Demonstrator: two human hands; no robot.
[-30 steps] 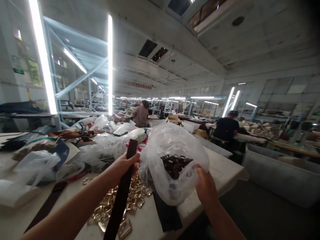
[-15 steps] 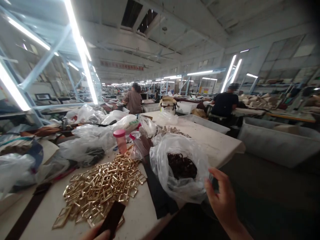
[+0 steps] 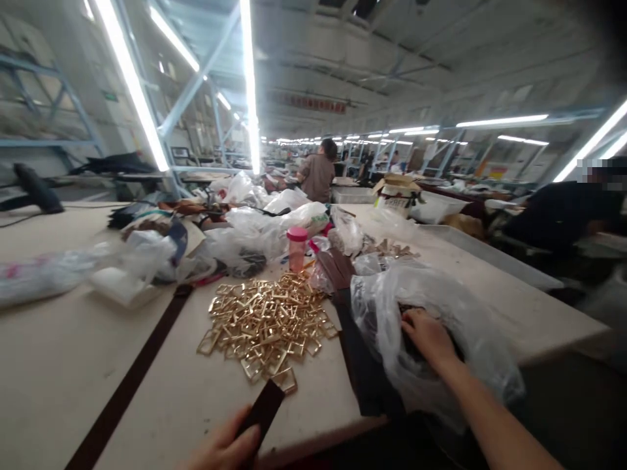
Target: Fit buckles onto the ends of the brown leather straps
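Observation:
My left hand (image 3: 226,448) is at the bottom edge, gripping the end of a dark brown belt strap (image 3: 263,407) just short of the pile of gold buckles (image 3: 267,321). My right hand (image 3: 427,335) reaches into the open mouth of a clear plastic bag (image 3: 443,326) that lies at the table's near right edge; its fingers are among small dark pieces inside, and whether they hold any is hidden. A stack of dark straps (image 3: 360,365) lies under and beside the bag.
A long brown strap (image 3: 132,375) crosses the white table (image 3: 59,365). A pink-capped bottle (image 3: 296,248) stands behind the buckles among crumpled plastic bags (image 3: 255,232). Two people work at benches beyond, one in brown (image 3: 317,173), one in black (image 3: 563,212).
My right hand has gone from outside the bag into its mouth. The view has swung left and down. My left hand still grips the strap end low in the frame.

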